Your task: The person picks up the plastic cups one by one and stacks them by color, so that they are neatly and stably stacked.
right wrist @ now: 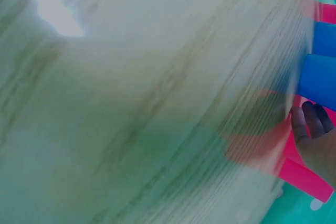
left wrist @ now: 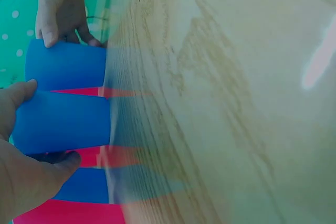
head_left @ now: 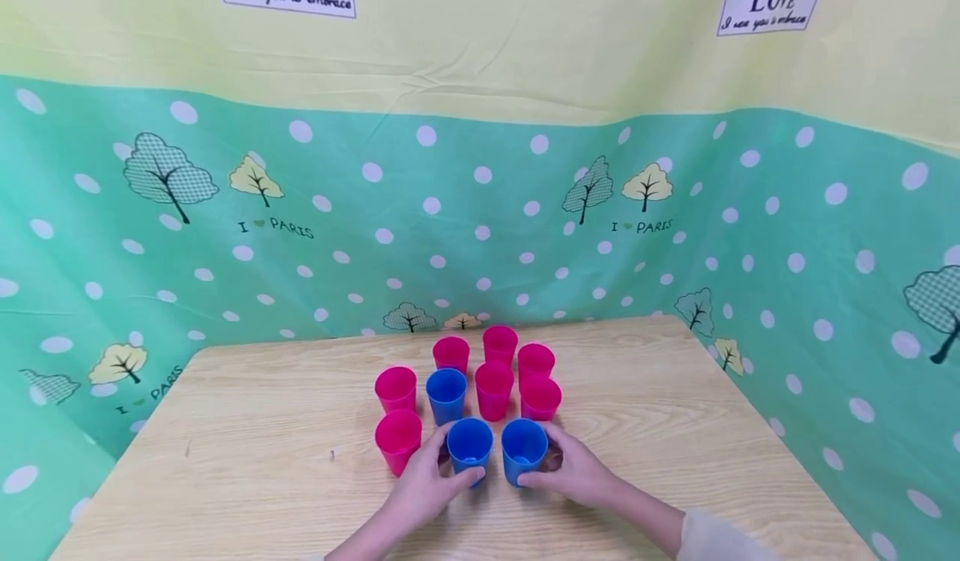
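Note:
Two blue cups stand upright side by side at the front of the group, a narrow gap between them. My left hand [head_left: 423, 488] grips the left blue cup [head_left: 470, 443], thumb in front and fingers round its left side. The right blue cup [head_left: 523, 444] is held in my right hand [head_left: 583, 473], thumb at its front and fingers behind. In the left wrist view both blue cups appear sideways, the held left cup [left wrist: 65, 121] nearer. A third blue cup [head_left: 447, 396] sits behind, among pink cups. The right wrist view catches my right hand [right wrist: 317, 142] beside a blue cup [right wrist: 320, 80].
Several pink cups surround the blue ones: one front-left pink cup [head_left: 398, 436] is close to my left hand, and another pink cup [head_left: 540, 398] stands behind the right blue cup. They rest on a wooden table [head_left: 262, 436]. A dotted green cloth [head_left: 480, 202] hangs behind.

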`<action>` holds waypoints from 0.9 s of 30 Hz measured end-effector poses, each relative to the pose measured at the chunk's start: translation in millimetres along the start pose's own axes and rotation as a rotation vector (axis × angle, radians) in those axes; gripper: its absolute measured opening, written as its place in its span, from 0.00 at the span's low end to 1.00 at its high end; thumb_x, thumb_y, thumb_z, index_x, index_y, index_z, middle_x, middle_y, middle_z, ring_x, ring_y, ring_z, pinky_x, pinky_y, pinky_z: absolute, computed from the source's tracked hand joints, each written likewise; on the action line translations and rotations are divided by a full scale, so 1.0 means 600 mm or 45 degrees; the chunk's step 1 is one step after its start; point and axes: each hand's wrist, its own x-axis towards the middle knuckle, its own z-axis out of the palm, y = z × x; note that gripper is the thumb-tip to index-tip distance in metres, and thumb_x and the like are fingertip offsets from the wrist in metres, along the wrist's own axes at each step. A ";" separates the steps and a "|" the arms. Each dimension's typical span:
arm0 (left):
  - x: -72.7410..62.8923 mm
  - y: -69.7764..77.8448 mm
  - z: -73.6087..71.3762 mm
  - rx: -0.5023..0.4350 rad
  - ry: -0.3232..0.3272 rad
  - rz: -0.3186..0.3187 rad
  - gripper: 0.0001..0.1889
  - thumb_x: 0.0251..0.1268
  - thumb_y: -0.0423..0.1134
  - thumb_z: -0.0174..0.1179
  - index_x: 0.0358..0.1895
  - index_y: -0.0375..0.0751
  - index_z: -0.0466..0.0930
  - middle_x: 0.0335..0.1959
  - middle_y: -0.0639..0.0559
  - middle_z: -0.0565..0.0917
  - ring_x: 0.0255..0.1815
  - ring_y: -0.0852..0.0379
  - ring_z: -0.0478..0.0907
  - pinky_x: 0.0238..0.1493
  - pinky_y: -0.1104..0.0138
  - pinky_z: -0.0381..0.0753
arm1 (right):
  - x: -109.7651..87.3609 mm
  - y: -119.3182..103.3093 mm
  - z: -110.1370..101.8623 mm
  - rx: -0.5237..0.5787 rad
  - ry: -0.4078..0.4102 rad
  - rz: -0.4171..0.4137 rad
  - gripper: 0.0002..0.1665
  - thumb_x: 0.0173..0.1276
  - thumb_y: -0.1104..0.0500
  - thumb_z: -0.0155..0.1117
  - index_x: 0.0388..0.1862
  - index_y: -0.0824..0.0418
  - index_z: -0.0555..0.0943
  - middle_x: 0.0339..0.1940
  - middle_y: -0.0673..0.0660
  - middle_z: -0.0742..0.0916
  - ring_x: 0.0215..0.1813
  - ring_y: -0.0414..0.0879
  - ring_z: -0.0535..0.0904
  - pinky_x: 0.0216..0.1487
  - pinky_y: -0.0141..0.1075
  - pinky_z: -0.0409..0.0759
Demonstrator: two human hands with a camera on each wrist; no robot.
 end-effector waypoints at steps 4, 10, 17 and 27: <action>0.001 0.005 -0.003 0.002 0.019 -0.021 0.38 0.53 0.53 0.67 0.65 0.43 0.63 0.60 0.44 0.75 0.61 0.42 0.72 0.57 0.53 0.76 | -0.001 -0.002 -0.002 0.025 -0.010 -0.010 0.39 0.53 0.50 0.73 0.62 0.57 0.68 0.55 0.57 0.80 0.54 0.51 0.76 0.47 0.31 0.78; -0.004 0.013 -0.012 -0.005 0.013 0.005 0.37 0.53 0.54 0.67 0.65 0.44 0.64 0.58 0.46 0.76 0.60 0.44 0.74 0.57 0.55 0.77 | -0.009 -0.010 -0.010 0.039 -0.005 0.007 0.39 0.54 0.50 0.73 0.62 0.58 0.69 0.55 0.57 0.80 0.53 0.50 0.77 0.50 0.35 0.80; -0.010 0.022 -0.018 0.011 0.008 -0.019 0.38 0.51 0.54 0.68 0.64 0.44 0.65 0.56 0.46 0.78 0.58 0.45 0.75 0.55 0.54 0.78 | -0.019 -0.015 -0.024 0.014 -0.002 0.036 0.41 0.54 0.50 0.73 0.64 0.58 0.67 0.55 0.56 0.80 0.52 0.48 0.77 0.50 0.38 0.80; -0.019 0.049 -0.026 -0.013 -0.019 0.007 0.38 0.49 0.54 0.69 0.64 0.45 0.66 0.56 0.45 0.77 0.57 0.44 0.75 0.53 0.52 0.79 | -0.030 -0.013 -0.039 -0.063 -0.042 0.048 0.41 0.54 0.48 0.72 0.64 0.59 0.68 0.54 0.54 0.81 0.52 0.48 0.75 0.47 0.35 0.78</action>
